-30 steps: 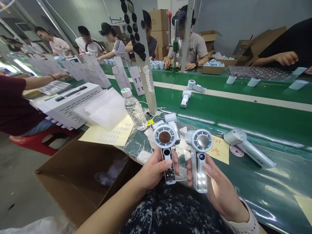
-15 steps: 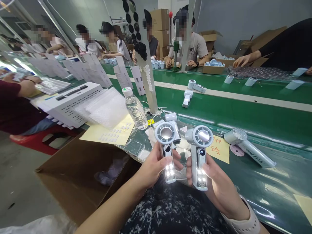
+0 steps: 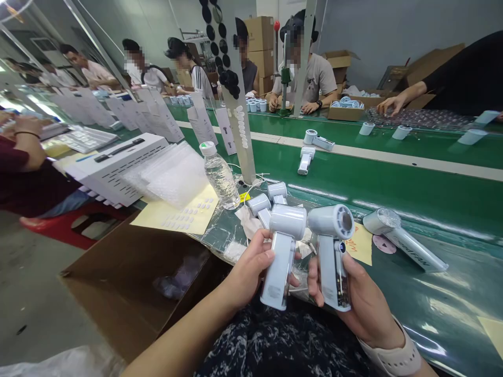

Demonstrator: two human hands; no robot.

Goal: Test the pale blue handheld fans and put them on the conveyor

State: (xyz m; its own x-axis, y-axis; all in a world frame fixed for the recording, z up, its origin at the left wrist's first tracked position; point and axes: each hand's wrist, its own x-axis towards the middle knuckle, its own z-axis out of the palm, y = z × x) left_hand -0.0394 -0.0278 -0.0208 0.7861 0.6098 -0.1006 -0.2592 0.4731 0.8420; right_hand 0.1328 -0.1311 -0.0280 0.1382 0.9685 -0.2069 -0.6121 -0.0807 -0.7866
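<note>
My left hand [image 3: 255,262] is closed round the handle of a pale blue handheld fan [image 3: 280,267], whose plain side faces me. In my right hand [image 3: 359,288] is a second handheld fan [image 3: 329,262], its round grille angled to the right and a small dark display on the handle. Both fans are upright, side by side over the bench edge, their heads nearly touching. Just behind them on the bench lie two more fans, one [image 3: 259,204] nearer and one [image 3: 277,190] farther back. A larger wrapped fan [image 3: 404,238] marked "FAN" rests to the right.
A water bottle [image 3: 220,175] stands left of the metal post [image 3: 243,141]. Yellow paper with stickers [image 3: 188,214] and clear plastic bags [image 3: 173,178] lie beside it. An open cardboard box [image 3: 118,277] is below left. Two fans sit on the green belt [image 3: 353,173]; co-workers are across it.
Both fans have turned in my hands. The left one now shows its plain side instead of its grille; the right one's grille points rightward. The handle lights no longer show.
</note>
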